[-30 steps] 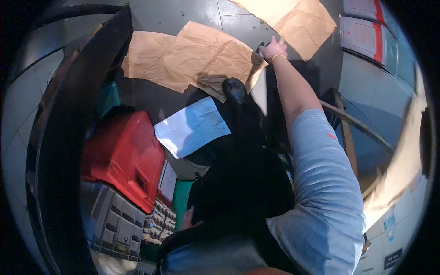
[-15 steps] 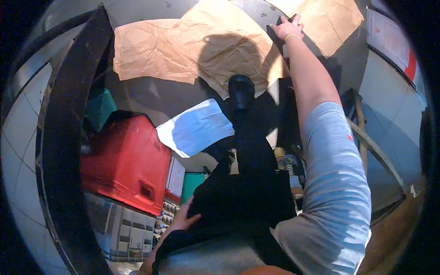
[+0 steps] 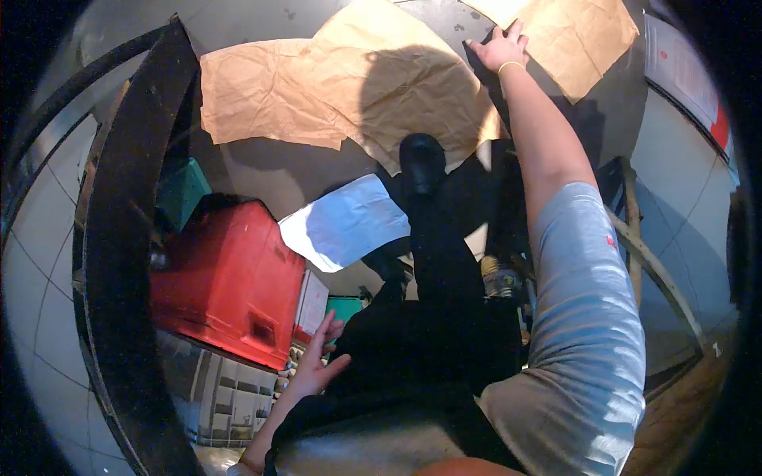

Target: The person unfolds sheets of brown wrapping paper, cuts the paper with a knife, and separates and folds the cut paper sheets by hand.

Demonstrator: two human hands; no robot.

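My right hand (image 3: 503,49), with a thin yellow band at the wrist, reaches far forward with fingers spread and nothing visible in it. It is beside a dark edge, between a large crumpled brown paper (image 3: 317,91) and another brown paper (image 3: 579,47) at the upper right. My left hand (image 3: 319,361) is low at my left side near my black clothing, fingers apart and empty. A white sheet (image 3: 349,222) lies left of my legs, partly in shadow. My black shoe (image 3: 422,163) is at the near edge of the large brown paper.
A red container (image 3: 230,278) stands at the left above a grey crate (image 3: 230,404), with a green object (image 3: 184,193) behind it. A dark curved frame (image 3: 119,238) runs down the left. Wooden bars (image 3: 659,270) and a white-and-red package (image 3: 686,71) are at the right.
The view has shifted. My right hand has gone from the large paper's corner to beside the upper right paper. My left hand has risen into fuller view with its fingers spread.
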